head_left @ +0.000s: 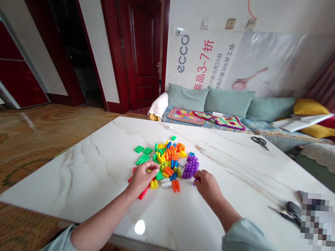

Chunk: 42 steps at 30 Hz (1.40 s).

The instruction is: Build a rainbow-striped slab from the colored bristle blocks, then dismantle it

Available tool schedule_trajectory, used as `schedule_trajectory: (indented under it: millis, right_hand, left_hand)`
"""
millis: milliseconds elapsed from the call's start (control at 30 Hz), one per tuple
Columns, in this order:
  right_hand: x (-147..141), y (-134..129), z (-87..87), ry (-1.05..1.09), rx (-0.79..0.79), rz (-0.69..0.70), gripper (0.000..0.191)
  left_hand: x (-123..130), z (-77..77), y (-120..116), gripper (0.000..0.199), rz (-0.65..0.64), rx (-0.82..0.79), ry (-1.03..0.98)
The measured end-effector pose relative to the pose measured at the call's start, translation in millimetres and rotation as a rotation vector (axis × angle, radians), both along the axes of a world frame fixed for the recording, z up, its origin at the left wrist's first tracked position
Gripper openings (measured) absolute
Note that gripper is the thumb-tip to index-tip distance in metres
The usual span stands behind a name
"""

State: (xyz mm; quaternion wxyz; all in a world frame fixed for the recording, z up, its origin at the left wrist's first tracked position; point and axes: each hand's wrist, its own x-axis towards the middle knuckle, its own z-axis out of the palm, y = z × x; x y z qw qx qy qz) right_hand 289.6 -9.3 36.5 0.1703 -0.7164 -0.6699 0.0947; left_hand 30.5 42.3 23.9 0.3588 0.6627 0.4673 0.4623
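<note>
A pile of small plastic building blocks in several colours lies mid-table. My left hand (145,173) is closed in a pinch at the pile's left front; what its fingertips hold, if anything, I cannot make out. Green blocks (143,159) lie just beyond it, and a red block (143,193) shows beside its wrist. My right hand (207,184) is closed on a purple block (195,182), mostly covered by the fingers. Just left of that hand stands a cluster of purple blocks (191,167). Orange blocks (176,186) and white blocks (166,183) lie between the hands.
The white marbled table (94,174) carries black-handled scissors (259,141) at the far right. Another dark-handled tool (289,213) lies at the near right, beside a pixelated area. Behind the table is a sofa with pale green cushions (229,102). A dark red door (141,50) stands at the back left.
</note>
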Motion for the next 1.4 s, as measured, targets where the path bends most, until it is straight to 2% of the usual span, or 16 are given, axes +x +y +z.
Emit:
schedule_trajectory:
  millis: [133, 267, 367, 500, 600, 767, 933, 1200, 1300, 1400]
  right_hand:
    - [-6, 6, -3.8, -0.036, 0.027, -0.022, 0.017]
    - [-3, 8, -3.5, -0.064, 0.031, -0.024, 0.017]
    - [-2, 4, 3.7, -0.1, 0.039, -0.048, 0.02]
    - [-8, -5, 18.2, -0.103, 0.058, -0.057, 0.02]
    - [-17, -10, 23.7, -0.067, 0.052, -0.004, 0.019]
    - [-33, -16, 15.4, -0.016, 0.001, 0.179, 0.026]
    - [-50, -18, 0.4, -0.107, -0.065, 0.358, 0.042]
    - [-64, -18, -4.4, -0.221, -0.138, 0.342, 0.027]
    - [-63, -21, -3.3, -0.198, -0.081, 0.352, 0.032]
    - [-52, -18, 2.8, -0.093, 0.03, 0.303, 0.023]
  left_hand:
    - [3, -1.6, -4, 0.009, -0.029, 0.083, 0.094]
    - [4, 0.0, -6, 0.014, -0.079, 0.279, 0.255]
    - [5, 0.5, -5, 0.022, -0.135, 0.413, 0.429]
    - [8, -5.2, -4, 0.044, -0.188, 0.453, 0.683]
    - [8, -11.8, -5, 0.054, -0.235, 0.437, 0.783]
    - [7, -17.6, -6, 0.052, -0.248, 0.42, 0.786]
    - [8, -19.6, -4, 0.047, -0.237, 0.422, 0.743]
    - [6, -30.3, -4, 0.061, -0.257, 0.42, 0.754]
    - [6, -29.8, -5, 0.061, -0.27, 0.401, 0.78]
    - [7, -27.5, -6, 0.061, -0.269, 0.386, 0.8]
